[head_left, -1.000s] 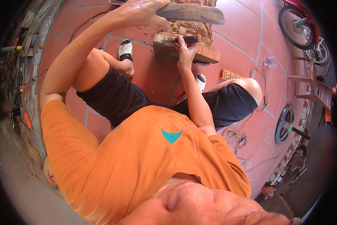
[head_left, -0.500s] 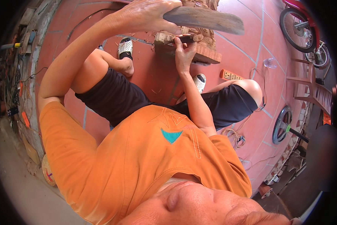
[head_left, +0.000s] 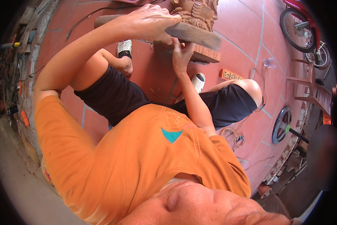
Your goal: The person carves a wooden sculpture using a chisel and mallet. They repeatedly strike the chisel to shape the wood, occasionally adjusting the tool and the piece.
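Note:
My left hand (head_left: pixel 153 23) is closed around a long, flat wooden club (head_left: pixel 196 35), grey-brown and worn. Its far end is blurred and passes above my right hand, while its other end shows behind my left forearm. Thumb and fingers of my right hand (head_left: pixel 182 56) are pinched together just under the club. They hold a slim dark chisel, now hidden by the club. Right in front of them stands a carved wooden figure (head_left: pixel 194 9) on a squared wooden base (head_left: pixel 208 53), partly covered by club and hand.
On the red tiled floor lie an orange power strip (head_left: pixel 225 74), a clear plastic cup (head_left: pixel 269 63) and coiled cables (head_left: pixel 232 137). To the right are a red motorbike (head_left: pixel 307 11), a plastic chair (head_left: pixel 314 93) and a wheel-like disc (head_left: pixel 281 125). Tools crowd the left wall.
My left hand has swung the club left and slightly down, tilting it so that it covers the chisel. The right hand stays almost in place at the carving's base.

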